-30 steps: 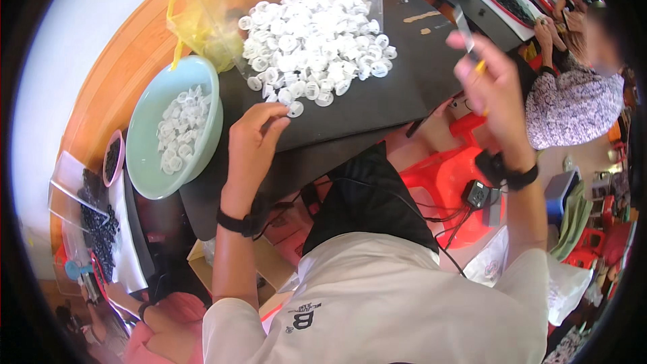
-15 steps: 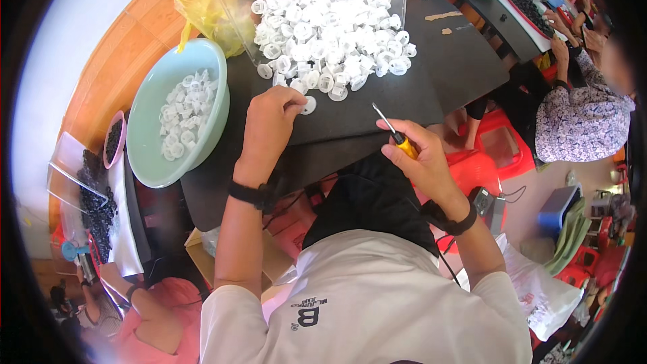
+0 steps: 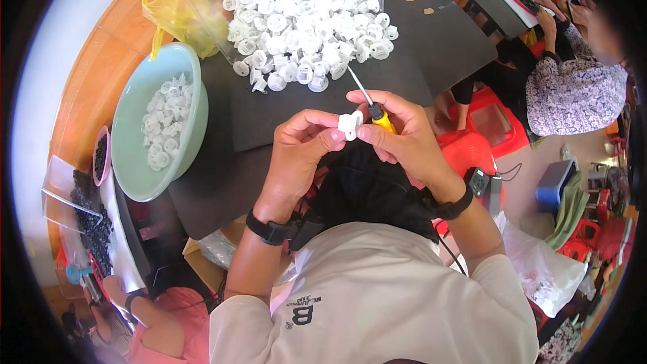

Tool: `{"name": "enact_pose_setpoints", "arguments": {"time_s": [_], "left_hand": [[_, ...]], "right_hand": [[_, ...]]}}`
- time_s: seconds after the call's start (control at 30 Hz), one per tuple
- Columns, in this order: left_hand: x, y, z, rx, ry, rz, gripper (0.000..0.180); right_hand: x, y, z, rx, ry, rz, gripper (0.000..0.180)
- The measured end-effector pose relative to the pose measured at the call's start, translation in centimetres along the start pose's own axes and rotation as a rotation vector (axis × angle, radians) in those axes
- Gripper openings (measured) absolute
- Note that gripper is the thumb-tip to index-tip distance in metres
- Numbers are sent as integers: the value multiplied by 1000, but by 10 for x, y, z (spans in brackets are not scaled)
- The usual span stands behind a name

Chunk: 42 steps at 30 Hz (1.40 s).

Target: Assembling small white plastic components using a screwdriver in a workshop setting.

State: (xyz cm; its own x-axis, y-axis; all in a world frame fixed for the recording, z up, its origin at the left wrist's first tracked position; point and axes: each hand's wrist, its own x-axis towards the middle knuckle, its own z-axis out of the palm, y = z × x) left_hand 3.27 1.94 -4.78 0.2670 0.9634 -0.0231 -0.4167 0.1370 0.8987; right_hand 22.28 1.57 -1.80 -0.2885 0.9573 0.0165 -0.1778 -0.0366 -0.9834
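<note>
Close in front of me, my left hand (image 3: 303,147) pinches a small white plastic part (image 3: 348,123) between thumb and fingers. My right hand (image 3: 408,136) grips a screwdriver (image 3: 381,120) with a yellow and black handle, its metal shaft pointing up and away. The right thumb's tip also touches the white part from the right. Beyond both hands, a large heap of similar white parts (image 3: 303,23) lies on the dark table (image 3: 269,118).
To the left stands a pale green basin (image 3: 129,111) partly filled with white parts. A yellow plastic bag (image 3: 176,23) sits behind it. Small black parts (image 3: 93,219) lie farther left. Red stools (image 3: 495,121) and a seated person (image 3: 573,91) are at the right.
My left hand has come back from the heap's near edge with a white part. My right hand has moved left to meet it, still holding the screwdriver.
</note>
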Motion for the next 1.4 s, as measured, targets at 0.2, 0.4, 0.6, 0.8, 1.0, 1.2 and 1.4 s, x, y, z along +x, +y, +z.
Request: {"name": "enact_pose_setpoints", "arguments": {"time_s": [0.2,0.4,0.6,0.8,1.0,1.2,1.4], "left_hand": [[-4,22,13,40,15,-186,24],[-7,10,2,244,-189,-156,32],[-7,1,6,249,-200,-148,31],[4,-12,-3,128,-117,-53,28],[11,-22,-3,89,31,-2,32],[9,-24,-7,74,58,18,35],[7,-26,-10,48,30,50,34]], "right_hand": [[-3,-6,-14,-61,-74,88,39],[13,-7,-29,-455,-244,-109,46],[12,-10,-30,-466,-271,-11,46],[4,-7,-22,-459,-93,-70,45],[-31,16,-22,-635,35,-242,38],[-39,15,-15,-777,45,-202,42],[-38,18,-6,-739,35,-212,43]]}}
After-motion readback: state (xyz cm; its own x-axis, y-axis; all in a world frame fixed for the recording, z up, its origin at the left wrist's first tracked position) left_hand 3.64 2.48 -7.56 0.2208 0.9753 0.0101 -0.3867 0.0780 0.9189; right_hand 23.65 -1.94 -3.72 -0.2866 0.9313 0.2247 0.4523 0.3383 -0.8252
